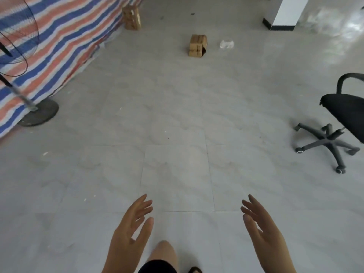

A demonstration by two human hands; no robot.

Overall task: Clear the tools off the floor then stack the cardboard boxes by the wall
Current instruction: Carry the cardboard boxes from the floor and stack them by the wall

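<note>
Both my left hand (131, 229) and right hand (262, 229) hang spread and empty, the small brown cardboard box (197, 45) lying well ahead, roughly midway, beyond them, left of the clear plastic scrap (226, 44).

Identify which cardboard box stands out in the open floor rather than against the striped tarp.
The nearer cardboard box, beside the clear plastic item. The farther box sits against the striped tarp.

Two cardboard boxes (197, 45), two hands (130, 229).
</note>
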